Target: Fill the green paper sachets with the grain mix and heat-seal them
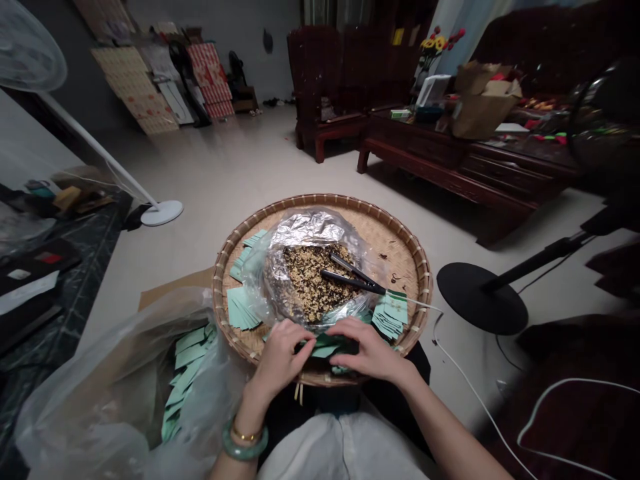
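My left hand (286, 355) is at the near rim of a round woven bamboo tray (400, 247), thumb and fingers pinched at the edge of a small green packet (325, 351). Opposite it, my right hand (370, 348) curves over the green packets with thumb and forefinger apart. Behind both hands, an opened clear plastic bag (313, 223) holds a loose dark and tan grainy mix (310, 280). A black hair straightener (355, 279), its jaws parted, lies on the mix. Fanned stacks of pale green packets (243, 309) lie at the left; another stack (389, 315) is at the right.
A large clear plastic bag (115, 373) with many green packets (187, 373) stands at the left. The straightener's white cord (465, 380) trails right across the floor. A black fan base (480, 297) stands right, a white fan (163, 212) left. A dark wooden table (425, 150) is beyond.
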{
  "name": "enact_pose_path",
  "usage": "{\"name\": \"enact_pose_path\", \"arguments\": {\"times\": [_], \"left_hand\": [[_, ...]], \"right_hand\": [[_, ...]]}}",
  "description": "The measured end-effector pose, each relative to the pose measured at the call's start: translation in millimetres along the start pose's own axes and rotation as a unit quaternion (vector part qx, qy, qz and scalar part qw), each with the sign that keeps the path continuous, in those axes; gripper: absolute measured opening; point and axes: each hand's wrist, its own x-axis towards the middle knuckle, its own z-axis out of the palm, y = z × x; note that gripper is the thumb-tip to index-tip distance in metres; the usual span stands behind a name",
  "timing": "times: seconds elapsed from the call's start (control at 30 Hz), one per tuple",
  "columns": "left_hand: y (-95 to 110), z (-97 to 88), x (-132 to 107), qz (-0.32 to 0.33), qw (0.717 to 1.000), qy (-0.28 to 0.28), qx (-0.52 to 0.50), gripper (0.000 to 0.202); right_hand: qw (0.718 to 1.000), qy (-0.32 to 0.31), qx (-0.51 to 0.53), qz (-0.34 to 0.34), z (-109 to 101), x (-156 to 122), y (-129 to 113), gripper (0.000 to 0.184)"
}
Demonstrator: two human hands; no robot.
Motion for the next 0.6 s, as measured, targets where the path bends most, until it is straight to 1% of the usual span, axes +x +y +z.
{"name": "enact_pose_path", "arguments": {"times": [0.03,0.1,0.17,0.27,0.37,0.43,0.53,0.6], "left_hand": [[2,-1.0,1,-0.011,1.0,0.025,-0.015,0.019],[7,-3.0,6,-0.04,0.995,0.068,-0.053,0.016],[10,-3.9,12,-0.069,0.989,0.094,-0.093,0.014],[13,-1.1,23,-0.099,0.976,0.122,-0.153,0.016],[13,5.3,31,-0.123,0.959,0.158,-0.2,0.017],[12,9.6,33,-0.134,0.951,0.187,-0.208,0.018],[12,14.3,33,-0.14,0.942,0.224,-0.206,0.018],[13,15.9,33,-0.145,0.937,0.235,-0.213,0.018]], "right_hand": [[1.0,0.027,-0.002,-0.002,-2,1,-3,0.039],[0.996,0.085,-0.019,-0.016,-4,6,-8,0.04],[0.989,0.137,-0.046,-0.038,-4,15,-13,0.036],[0.974,0.2,-0.078,-0.066,0,30,-17,0.035],[0.964,0.235,-0.094,-0.086,4,43,-19,0.036],[0.958,0.251,-0.1,-0.097,6,48,-19,0.036],[0.949,0.275,-0.106,-0.114,8,50,-18,0.038],[0.944,0.284,-0.11,-0.125,10,50,-16,0.04]]}}
